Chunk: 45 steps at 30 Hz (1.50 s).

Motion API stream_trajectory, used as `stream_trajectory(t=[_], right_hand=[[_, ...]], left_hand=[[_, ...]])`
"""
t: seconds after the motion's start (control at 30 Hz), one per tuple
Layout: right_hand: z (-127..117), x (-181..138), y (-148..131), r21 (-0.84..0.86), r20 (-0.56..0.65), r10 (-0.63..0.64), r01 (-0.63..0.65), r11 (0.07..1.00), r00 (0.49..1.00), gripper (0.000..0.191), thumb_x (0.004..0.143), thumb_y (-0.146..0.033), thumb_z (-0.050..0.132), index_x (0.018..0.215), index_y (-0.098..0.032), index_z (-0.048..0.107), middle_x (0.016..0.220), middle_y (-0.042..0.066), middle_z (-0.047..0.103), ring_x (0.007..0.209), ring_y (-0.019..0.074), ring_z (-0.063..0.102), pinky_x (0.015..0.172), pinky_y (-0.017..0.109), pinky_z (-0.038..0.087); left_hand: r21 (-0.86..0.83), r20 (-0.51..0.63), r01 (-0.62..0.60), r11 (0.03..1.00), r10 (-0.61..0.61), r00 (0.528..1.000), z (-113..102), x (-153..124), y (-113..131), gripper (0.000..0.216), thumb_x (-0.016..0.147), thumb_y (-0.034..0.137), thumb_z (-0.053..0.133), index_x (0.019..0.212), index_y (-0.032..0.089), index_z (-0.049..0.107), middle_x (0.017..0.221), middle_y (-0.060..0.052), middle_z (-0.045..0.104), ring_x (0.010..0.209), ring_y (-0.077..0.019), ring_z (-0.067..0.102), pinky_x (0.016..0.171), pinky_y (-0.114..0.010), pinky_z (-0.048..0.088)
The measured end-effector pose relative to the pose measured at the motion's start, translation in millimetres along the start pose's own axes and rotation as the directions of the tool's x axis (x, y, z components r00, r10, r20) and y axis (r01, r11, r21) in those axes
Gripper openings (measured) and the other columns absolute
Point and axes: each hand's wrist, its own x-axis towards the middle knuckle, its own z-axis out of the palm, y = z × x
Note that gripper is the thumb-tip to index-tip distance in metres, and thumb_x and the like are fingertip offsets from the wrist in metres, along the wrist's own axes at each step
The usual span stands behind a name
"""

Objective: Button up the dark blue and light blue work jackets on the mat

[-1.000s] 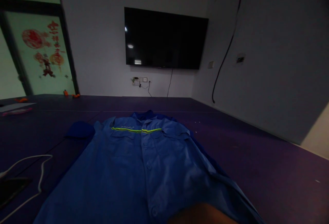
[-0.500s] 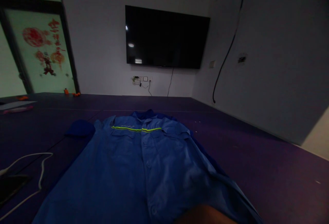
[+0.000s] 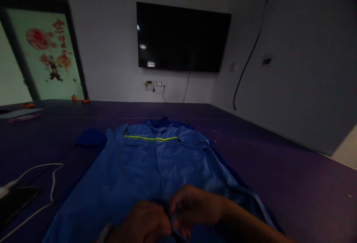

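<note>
A blue work shirt (image 3: 150, 165) with a yellow-green reflective stripe across the chest lies spread flat, front side up, on the dark purple floor mat (image 3: 279, 168). My left hand (image 3: 141, 222) and my right hand (image 3: 195, 207) meet over the shirt's buttoned front near its lower end. Both hands have their fingers curled and pinched together on the shirt's front placket. The room is dim, so the fingertips are hard to make out.
A white cable (image 3: 41, 181) and a dark flat device (image 3: 16, 200) lie on the mat at the left. A black wall screen (image 3: 182, 36) hangs ahead. A glass door with red decorations (image 3: 46, 53) stands at the left, with small items on the floor near it.
Both hands have come up into view and closed on the shirt's front; earlier only a bit of an arm showed at the bottom edge. The view has shifted slightly.
</note>
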Motion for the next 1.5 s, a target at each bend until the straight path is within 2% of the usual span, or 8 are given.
stream_trajectory(t=[0.07, 0.17, 0.33, 0.5, 0.8, 0.93, 1.13, 1.5], right_hand=[[-4.8, 4.3, -7.4, 0.040, -0.130, -0.040, 0.046, 0.998, 0.991, 0.022, 0.076, -0.034, 0.058, 0.083, -0.013, 0.056, 0.059, -0.002, 0.054, 0.050, 0.0069, 0.051, 0.050, 0.018, 0.042], [-9.0, 10.9, -4.4, -0.019, -0.209, -0.063, 0.061, 0.998, 0.976, 0.011, 0.076, -0.014, 0.050, 0.085, -0.013, 0.056, 0.064, -0.001, 0.057, 0.055, 0.0076, 0.053, 0.055, 0.019, 0.043], [-3.9, 13.7, 13.6, -0.351, -0.361, -0.185, 0.051, 0.935, 0.914, 0.040, 0.059, 0.005, 0.034, 0.079, -0.015, 0.061, 0.070, -0.001, 0.059, 0.059, 0.0070, 0.053, 0.056, 0.016, 0.041], [-1.7, 10.5, 15.8, -0.433, -0.415, -0.291, 0.094, 0.896, 0.862, 0.035, 0.057, 0.002, 0.039, 0.078, -0.015, 0.061, 0.075, 0.000, 0.062, 0.066, 0.0098, 0.054, 0.061, 0.018, 0.041], [-15.4, 5.9, 13.9, -0.154, -0.445, -0.229, 0.178, 0.972, 0.866, 0.031, 0.059, -0.001, 0.042, 0.079, -0.015, 0.059, 0.077, -0.001, 0.062, 0.071, 0.0106, 0.057, 0.066, 0.021, 0.044], [-15.2, 6.5, 13.9, -0.020, -0.419, -0.176, 0.184, 0.983, 0.891, 0.025, 0.062, -0.005, 0.046, 0.082, -0.015, 0.058, 0.073, -0.001, 0.061, 0.065, 0.0098, 0.057, 0.064, 0.023, 0.045], [-9.0, 7.9, 17.2, -0.011, -0.417, -0.141, 0.151, 0.989, 0.898, 0.021, 0.062, -0.008, 0.049, 0.080, -0.014, 0.059, 0.070, -0.001, 0.060, 0.060, 0.0091, 0.055, 0.058, 0.021, 0.043], [-3.1, 6.9, 14.9, -0.088, -0.451, -0.141, 0.113, 0.990, 0.881, 0.024, 0.061, -0.004, 0.047, 0.079, -0.015, 0.057, 0.064, -0.003, 0.057, 0.054, 0.0073, 0.051, 0.050, 0.016, 0.038]], left_hand=[[-0.083, -0.082, 0.187, 0.979, -0.194, 0.978, -5.3, 8.9, -7.0, 0.031, 0.091, 0.030, 0.031, 0.079, 0.018, 0.057, 0.071, -0.002, 0.062, 0.067, -0.0100, 0.057, 0.067, -0.020, 0.044], [-0.251, -0.034, 0.397, 0.883, -0.418, 0.908, -11.6, 18.8, -17.8, 0.031, 0.089, 0.032, 0.036, 0.074, 0.016, 0.058, 0.070, -0.001, 0.062, 0.065, -0.0100, 0.055, 0.065, -0.019, 0.043], [-0.282, 0.074, 0.514, 0.810, -0.516, 0.853, -15.4, 28.2, -21.8, 0.028, 0.085, 0.031, 0.042, 0.073, 0.016, 0.061, 0.071, 0.000, 0.063, 0.068, -0.0111, 0.056, 0.066, -0.020, 0.042], [-0.198, 0.151, 0.617, 0.762, -0.598, 0.787, -18.1, 46.0, -7.3, 0.026, 0.083, 0.024, 0.040, 0.074, 0.016, 0.062, 0.073, 0.000, 0.064, 0.068, -0.0113, 0.056, 0.064, -0.020, 0.041], [-0.374, 0.186, 0.578, 0.725, -0.552, 0.813, -11.4, 47.1, -9.3, 0.023, 0.082, 0.031, 0.047, 0.079, 0.016, 0.064, 0.076, 0.000, 0.066, 0.072, -0.0116, 0.058, 0.068, -0.021, 0.043], [-0.504, 0.169, 0.581, 0.639, -0.587, 0.792, -4.4, 35.6, -19.7, 0.025, 0.081, 0.035, 0.049, 0.081, 0.014, 0.063, 0.077, -0.002, 0.066, 0.072, -0.0124, 0.058, 0.066, -0.021, 0.044], [-0.567, 0.299, 0.625, 0.536, -0.573, 0.763, -12.3, 38.2, -11.2, 0.017, 0.077, 0.029, 0.054, 0.078, 0.014, 0.062, 0.074, -0.001, 0.064, 0.068, -0.0103, 0.057, 0.064, -0.021, 0.044], [-0.373, 0.148, 0.525, 0.765, -0.509, 0.848, 0.4, 26.4, -18.9, 0.015, 0.074, 0.017, 0.049, 0.080, 0.015, 0.063, 0.070, 0.001, 0.063, 0.062, -0.0083, 0.054, 0.058, -0.017, 0.042]])
